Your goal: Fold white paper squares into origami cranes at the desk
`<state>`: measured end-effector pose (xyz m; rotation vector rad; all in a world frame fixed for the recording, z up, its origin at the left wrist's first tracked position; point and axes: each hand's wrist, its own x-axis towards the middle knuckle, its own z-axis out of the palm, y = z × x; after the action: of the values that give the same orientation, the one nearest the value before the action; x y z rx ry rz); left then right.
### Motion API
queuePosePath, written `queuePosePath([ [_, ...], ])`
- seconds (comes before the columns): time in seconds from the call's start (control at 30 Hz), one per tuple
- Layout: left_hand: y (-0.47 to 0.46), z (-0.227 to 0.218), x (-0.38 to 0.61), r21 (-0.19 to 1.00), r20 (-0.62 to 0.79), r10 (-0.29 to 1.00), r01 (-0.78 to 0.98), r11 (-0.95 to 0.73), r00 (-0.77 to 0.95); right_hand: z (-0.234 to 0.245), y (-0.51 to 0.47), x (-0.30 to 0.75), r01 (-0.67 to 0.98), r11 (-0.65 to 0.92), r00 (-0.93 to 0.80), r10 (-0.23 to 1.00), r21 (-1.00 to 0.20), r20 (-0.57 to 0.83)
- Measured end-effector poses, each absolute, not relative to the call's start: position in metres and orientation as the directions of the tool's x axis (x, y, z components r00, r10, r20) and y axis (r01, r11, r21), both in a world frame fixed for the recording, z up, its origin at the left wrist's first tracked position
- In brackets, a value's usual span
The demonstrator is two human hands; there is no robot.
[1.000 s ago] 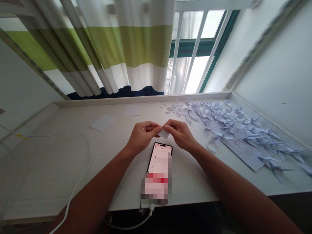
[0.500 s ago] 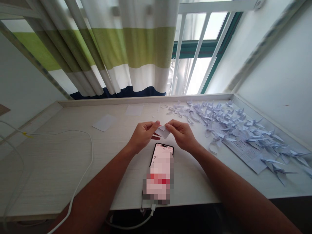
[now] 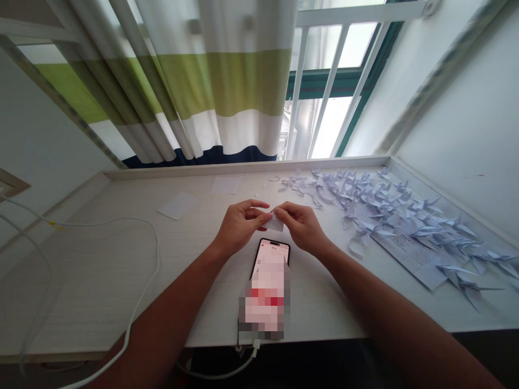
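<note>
A small folded piece of white paper (image 3: 277,223) is held up between both hands, just above the top end of a phone. My left hand (image 3: 243,222) pinches its left side with the thumb, the other fingers curled behind. My right hand (image 3: 299,219) grips the upper right side between thumb and forefinger, close to the left thumb. The fingers cover much of the paper, so its exact fold cannot be made out. Below the hands, the phone (image 3: 271,270) lies face up on the white desk (image 3: 206,319), a cable plugged into its lower end.
Many folded paper cranes (image 3: 377,197) spread over the right side, some on a printed sheet (image 3: 409,256). Blank paper pieces (image 3: 177,206) lie at the back left. A white cable (image 3: 156,254) loops across the left. Behind stand a curtain (image 3: 243,81) and window bars (image 3: 330,81).
The left thumb has moved down and right, nearer the right fingertips, and the left forefinger has stretched out. The paper has turned a little and shows less. The view has shifted slightly.
</note>
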<state>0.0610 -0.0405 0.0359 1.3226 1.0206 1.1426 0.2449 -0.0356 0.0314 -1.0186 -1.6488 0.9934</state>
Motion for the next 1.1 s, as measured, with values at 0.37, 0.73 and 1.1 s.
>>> queuePosePath([
  [0.37, -0.037, 0.037, 0.060, 0.981, 0.063, 0.988, -0.189, -0.036, 0.140, 0.030, -0.035, 0.245, 0.104, 0.398, -0.236, 0.900, -0.912, 0.366],
  [0.73, -0.048, 0.026, 0.080, 0.969, -0.101, 0.952, -0.187, 0.160, 0.288, 0.031, -0.030, 0.251, 0.207, 0.405, -0.029, 0.912, -0.890, 0.409],
  [1.1, -0.040, 0.029, 0.067, 0.952, -0.151, 0.954, -0.222, 0.211, 0.261, 0.036, -0.029, 0.268, 0.462, 0.873, -0.703, 0.467, -0.156, 0.536],
])
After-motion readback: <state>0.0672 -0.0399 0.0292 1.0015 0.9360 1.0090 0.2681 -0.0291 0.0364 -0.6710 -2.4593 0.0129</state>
